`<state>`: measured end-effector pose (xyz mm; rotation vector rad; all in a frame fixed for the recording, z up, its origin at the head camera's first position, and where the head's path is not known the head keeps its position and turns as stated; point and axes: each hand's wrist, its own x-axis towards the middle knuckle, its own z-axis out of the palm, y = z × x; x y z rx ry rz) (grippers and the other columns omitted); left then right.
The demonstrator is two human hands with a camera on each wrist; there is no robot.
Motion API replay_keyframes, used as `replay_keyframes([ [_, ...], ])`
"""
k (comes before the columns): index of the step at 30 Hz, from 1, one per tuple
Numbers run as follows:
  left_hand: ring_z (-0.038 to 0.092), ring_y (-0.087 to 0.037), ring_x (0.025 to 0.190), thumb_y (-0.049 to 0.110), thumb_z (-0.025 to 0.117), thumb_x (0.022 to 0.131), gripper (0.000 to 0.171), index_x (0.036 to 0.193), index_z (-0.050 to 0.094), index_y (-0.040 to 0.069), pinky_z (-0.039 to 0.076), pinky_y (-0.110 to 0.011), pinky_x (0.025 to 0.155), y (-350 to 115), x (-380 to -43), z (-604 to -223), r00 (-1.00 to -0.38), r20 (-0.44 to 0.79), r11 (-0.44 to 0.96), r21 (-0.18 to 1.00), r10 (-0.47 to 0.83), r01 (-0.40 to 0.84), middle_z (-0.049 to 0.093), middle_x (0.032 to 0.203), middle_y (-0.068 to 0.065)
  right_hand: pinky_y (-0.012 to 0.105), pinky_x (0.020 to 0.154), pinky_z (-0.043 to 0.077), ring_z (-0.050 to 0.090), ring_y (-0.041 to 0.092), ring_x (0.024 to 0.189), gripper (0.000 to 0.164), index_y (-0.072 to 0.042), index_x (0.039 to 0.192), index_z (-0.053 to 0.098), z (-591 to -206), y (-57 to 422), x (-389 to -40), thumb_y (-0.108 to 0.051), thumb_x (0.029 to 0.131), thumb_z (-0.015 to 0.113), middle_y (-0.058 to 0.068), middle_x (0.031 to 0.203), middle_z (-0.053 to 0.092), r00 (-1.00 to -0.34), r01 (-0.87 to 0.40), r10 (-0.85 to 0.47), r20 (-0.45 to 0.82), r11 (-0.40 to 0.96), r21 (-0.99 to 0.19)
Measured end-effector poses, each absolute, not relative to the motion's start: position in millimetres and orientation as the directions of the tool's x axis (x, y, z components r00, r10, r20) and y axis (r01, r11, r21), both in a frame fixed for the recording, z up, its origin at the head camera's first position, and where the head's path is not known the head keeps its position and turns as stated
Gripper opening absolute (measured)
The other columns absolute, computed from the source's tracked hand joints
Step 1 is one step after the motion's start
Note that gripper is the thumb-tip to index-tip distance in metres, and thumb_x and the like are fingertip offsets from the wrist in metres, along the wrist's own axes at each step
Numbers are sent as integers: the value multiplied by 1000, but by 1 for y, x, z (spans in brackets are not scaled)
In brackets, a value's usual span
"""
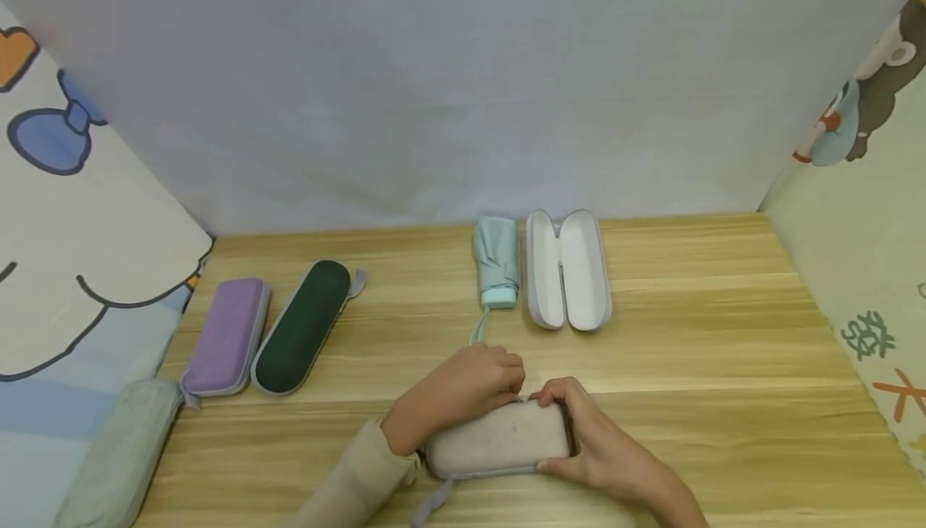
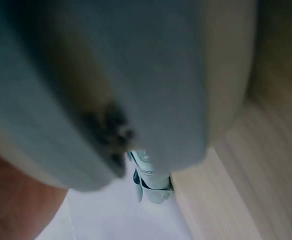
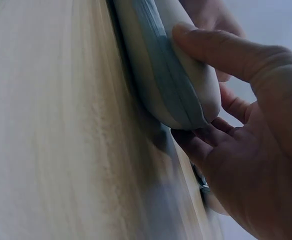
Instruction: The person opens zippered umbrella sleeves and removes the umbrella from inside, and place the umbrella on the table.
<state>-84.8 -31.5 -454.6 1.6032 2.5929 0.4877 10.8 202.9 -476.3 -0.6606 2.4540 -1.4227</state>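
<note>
Beige rounded zip case with a grey-blue seam band [image 1: 499, 440]: lying lengthwise on the light wood-grain table [image 1: 687, 367], near the bottom of the head view, between both hands; in the left wrist view, showing a gap between two grey-blue bands (with something dark and blurred inside).
Grey fabric strap [image 1: 432, 504]: trailing from the near left part of the beige case.
Right hand [image 1: 596, 448]: clamped on the right end of the beige case, with thumb on the near side and fingers on the far side and round the end.
Left hand [image 1: 463, 387]: reaching across the left part of the beige case from a cream sleeve [image 1: 362, 472], with fingers curled at the far edge (fingertips hidden, so cannot tell whether pinching anything).
Mint-green folded umbrella [image 1: 497, 259]: beyond the left hand, with wrist cord towards that hand.
White-lined oblong case [image 1: 584, 279]: spread wide, just right of the umbrella.
Dark green oblong case with grey trim [image 1: 304, 327]: closed, slanting, left of the umbrella and well apart from it.
Purple rectangular case [image 1: 226, 335]: just left of the dark green case.
Pale green soft oblong case [image 1: 119, 456]: at the table's left edge, near the purple case.
Plain grey cloth backdrop [image 1: 463, 94]: hanging behind the table.
</note>
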Motion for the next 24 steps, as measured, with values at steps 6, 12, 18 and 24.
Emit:
replay_keyframes([
  [6, 70, -11, 87, 23, 60, 107, 14, 107, 73, 18, 54, -26, 77, -42, -65, -449, -584, 7, 562, 262, 812, 784, 76, 99, 6, 15, 105, 39, 51, 5, 122, 70, -20, 135, 49, -480, 198, 10, -27, 80, 92, -9, 135, 50, -875, -304, -483, 46, 474, -826],
  [12, 68, -15, 114, 34, 58, 108, 33, 135, 65, 18, 57, -36, 92, -54, -31, -437, -680, -96, 683, 191, 727, 705, 71, 127, 4, 25, 105, 47, 55, 4, 122, 49, -31, 137, 56, -478, 195, 4, -41, 94, 77, -14, 136, 54, -872, -321, -488, 38, 513, -796],
  [18, 59, -19, 128, 53, 62, 101, 63, 152, 50, 18, 53, -41, 104, -62, 4, -434, -705, -106, 713, 121, 701, 691, 59, 141, 2, 30, 104, 51, 63, 8, 123, 32, -32, 136, 62, -476, 190, -5, -32, 104, 65, -15, 135, 65, -842, -335, -537, 48, 452, -827],
  [24, 53, -23, 136, 62, 76, 87, 101, 164, 31, 15, 48, -45, 110, -68, 19, -445, -705, -76, 709, 95, 705, 698, 49, 155, -3, 36, 104, 53, 65, 10, 124, 26, -32, 132, 67, -476, 186, -17, -31, 109, 54, -16, 132, 68, -824, -344, -566, 24, 465, -816],
])
